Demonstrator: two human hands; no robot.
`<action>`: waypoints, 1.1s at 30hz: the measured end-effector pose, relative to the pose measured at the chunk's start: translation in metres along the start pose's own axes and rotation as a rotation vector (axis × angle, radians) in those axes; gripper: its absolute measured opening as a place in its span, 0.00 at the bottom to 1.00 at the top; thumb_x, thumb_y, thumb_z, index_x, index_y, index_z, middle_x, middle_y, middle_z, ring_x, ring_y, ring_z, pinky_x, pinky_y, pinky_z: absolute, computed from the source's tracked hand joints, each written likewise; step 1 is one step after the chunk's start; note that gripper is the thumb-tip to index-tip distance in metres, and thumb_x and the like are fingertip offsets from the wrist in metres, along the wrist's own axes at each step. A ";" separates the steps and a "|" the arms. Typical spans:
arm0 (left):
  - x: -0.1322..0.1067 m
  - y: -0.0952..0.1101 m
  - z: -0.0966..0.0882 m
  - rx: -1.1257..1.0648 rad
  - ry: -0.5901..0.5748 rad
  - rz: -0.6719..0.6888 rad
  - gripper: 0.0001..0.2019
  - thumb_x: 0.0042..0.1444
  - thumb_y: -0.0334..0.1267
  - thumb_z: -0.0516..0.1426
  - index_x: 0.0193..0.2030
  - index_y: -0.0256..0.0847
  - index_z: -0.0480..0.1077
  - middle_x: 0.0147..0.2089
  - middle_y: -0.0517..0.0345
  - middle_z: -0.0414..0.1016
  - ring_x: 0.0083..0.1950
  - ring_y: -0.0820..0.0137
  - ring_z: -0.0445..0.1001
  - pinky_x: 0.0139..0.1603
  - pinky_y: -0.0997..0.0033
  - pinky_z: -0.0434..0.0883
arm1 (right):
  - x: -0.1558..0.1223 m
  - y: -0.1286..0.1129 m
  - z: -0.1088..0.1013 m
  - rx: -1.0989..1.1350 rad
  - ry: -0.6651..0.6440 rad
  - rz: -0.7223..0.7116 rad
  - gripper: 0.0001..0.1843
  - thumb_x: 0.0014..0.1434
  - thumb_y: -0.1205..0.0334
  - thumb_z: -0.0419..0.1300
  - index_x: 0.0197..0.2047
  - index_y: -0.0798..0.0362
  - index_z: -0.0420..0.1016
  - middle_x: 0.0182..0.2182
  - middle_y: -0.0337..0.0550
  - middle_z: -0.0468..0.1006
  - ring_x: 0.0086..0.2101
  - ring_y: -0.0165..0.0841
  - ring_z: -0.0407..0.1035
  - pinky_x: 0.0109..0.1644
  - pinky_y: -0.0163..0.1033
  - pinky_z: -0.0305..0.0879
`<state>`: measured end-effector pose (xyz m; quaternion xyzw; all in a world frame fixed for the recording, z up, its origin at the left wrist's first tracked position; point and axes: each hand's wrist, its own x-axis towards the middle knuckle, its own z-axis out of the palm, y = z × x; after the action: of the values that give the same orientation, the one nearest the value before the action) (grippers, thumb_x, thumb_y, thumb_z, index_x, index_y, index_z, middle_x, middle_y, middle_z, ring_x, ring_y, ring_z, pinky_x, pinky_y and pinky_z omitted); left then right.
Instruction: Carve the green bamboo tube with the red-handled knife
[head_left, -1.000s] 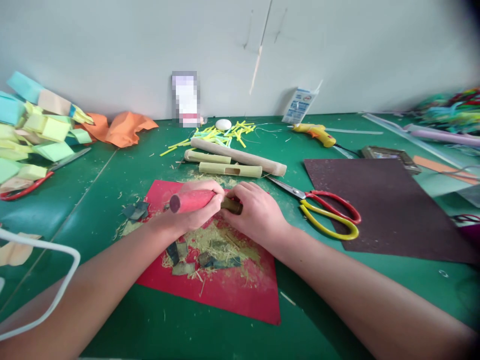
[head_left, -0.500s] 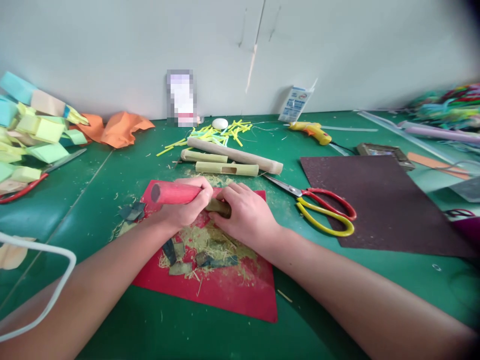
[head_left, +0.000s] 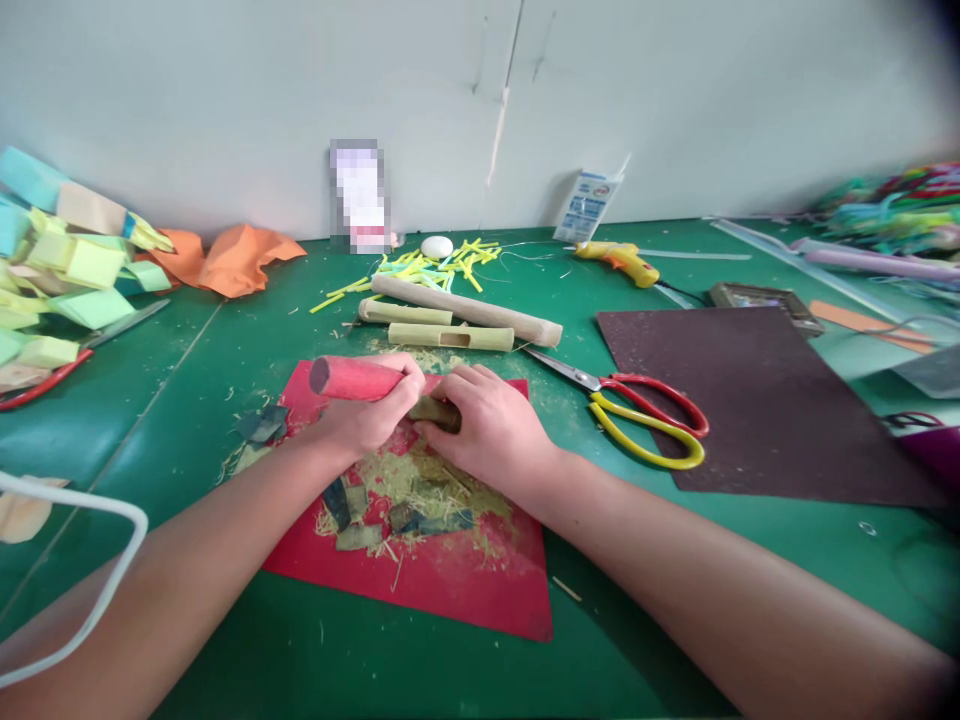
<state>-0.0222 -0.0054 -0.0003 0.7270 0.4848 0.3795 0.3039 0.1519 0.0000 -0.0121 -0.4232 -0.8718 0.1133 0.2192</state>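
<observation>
My left hand (head_left: 379, 405) is closed round a thick red rod-like handle (head_left: 352, 379), whose blunt round end points left. Whatever lies at its other end is hidden behind my fingers. With its fingers wrapped over the top, my right hand (head_left: 491, 425) grips a short brownish-green bamboo piece (head_left: 437, 411). The bamboo's left end reaches close to my left fingers; I cannot tell if they touch it. Beneath both hands lies a red sheet (head_left: 510, 590) strewn with pale dust, fibres and dark scraps (head_left: 442, 522).
Behind my hands lie a cut bamboo tube (head_left: 487, 339) and a wooden stick (head_left: 517, 318). Scissors (head_left: 649, 420) rest partly on a dark brown sheet (head_left: 750, 400). A yellow glue gun (head_left: 622, 262) lies farther back. Paper pieces (head_left: 75, 260) crowd the left side.
The round end of the red handle has shifted slightly right and up with my left hand. My right hand keeps its grip on the bamboo. The whole view has shifted slightly.
</observation>
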 end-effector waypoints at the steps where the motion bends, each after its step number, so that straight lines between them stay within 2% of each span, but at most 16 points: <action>1: 0.001 0.001 0.000 0.026 -0.004 -0.005 0.12 0.58 0.39 0.50 0.24 0.39 0.63 0.25 0.63 0.65 0.28 0.74 0.63 0.31 0.72 0.61 | 0.000 0.000 0.000 -0.003 0.000 0.005 0.11 0.53 0.58 0.62 0.38 0.55 0.75 0.33 0.44 0.74 0.38 0.37 0.66 0.42 0.41 0.62; 4: 0.004 0.005 0.000 0.104 -0.008 -0.050 0.12 0.57 0.40 0.50 0.25 0.39 0.64 0.26 0.62 0.68 0.30 0.72 0.65 0.33 0.71 0.62 | 0.000 0.000 0.001 -0.018 0.009 0.018 0.14 0.52 0.56 0.64 0.39 0.54 0.74 0.34 0.44 0.74 0.38 0.37 0.66 0.41 0.41 0.62; 8: 0.009 0.010 0.001 0.226 -0.001 -0.166 0.12 0.54 0.41 0.49 0.24 0.40 0.64 0.27 0.59 0.69 0.32 0.69 0.67 0.36 0.68 0.63 | 0.000 -0.002 0.003 0.023 0.003 0.022 0.10 0.52 0.58 0.64 0.36 0.54 0.72 0.34 0.44 0.73 0.36 0.35 0.66 0.40 0.39 0.61; 14: 0.007 0.014 0.001 0.273 0.043 -0.256 0.12 0.52 0.41 0.48 0.20 0.41 0.58 0.21 0.62 0.61 0.27 0.71 0.62 0.29 0.69 0.58 | 0.001 -0.004 0.005 0.032 0.034 0.018 0.10 0.51 0.60 0.65 0.33 0.53 0.68 0.33 0.44 0.72 0.36 0.35 0.65 0.37 0.38 0.59; 20: 0.006 0.008 0.007 0.176 0.098 -0.207 0.12 0.53 0.42 0.49 0.22 0.40 0.61 0.23 0.62 0.63 0.29 0.71 0.63 0.33 0.69 0.60 | 0.003 -0.001 0.005 0.114 0.004 0.039 0.11 0.52 0.59 0.64 0.30 0.52 0.65 0.30 0.42 0.70 0.34 0.34 0.64 0.38 0.39 0.59; 24: 0.005 0.002 0.009 0.073 0.138 -0.200 0.10 0.50 0.38 0.50 0.20 0.40 0.59 0.22 0.63 0.61 0.28 0.73 0.61 0.31 0.71 0.59 | 0.004 -0.001 0.003 0.182 -0.014 0.052 0.13 0.51 0.60 0.64 0.27 0.52 0.62 0.28 0.39 0.67 0.31 0.31 0.62 0.35 0.37 0.57; 29: 0.005 -0.004 0.004 -0.241 0.115 -0.186 0.11 0.46 0.34 0.51 0.16 0.39 0.55 0.18 0.64 0.55 0.23 0.76 0.54 0.25 0.72 0.53 | 0.004 -0.002 0.003 0.194 0.004 0.078 0.16 0.50 0.59 0.66 0.25 0.52 0.61 0.26 0.37 0.64 0.28 0.28 0.57 0.33 0.36 0.53; 33: 0.005 -0.003 0.004 -0.341 0.213 -0.212 0.11 0.45 0.33 0.50 0.15 0.39 0.56 0.18 0.63 0.55 0.21 0.78 0.52 0.22 0.72 0.49 | 0.005 -0.003 0.002 0.171 -0.023 0.083 0.16 0.51 0.58 0.66 0.26 0.52 0.61 0.27 0.37 0.64 0.29 0.29 0.57 0.33 0.36 0.53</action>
<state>-0.0189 -0.0001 -0.0032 0.5659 0.5168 0.4965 0.4075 0.1463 0.0017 -0.0109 -0.4372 -0.8432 0.2013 0.2395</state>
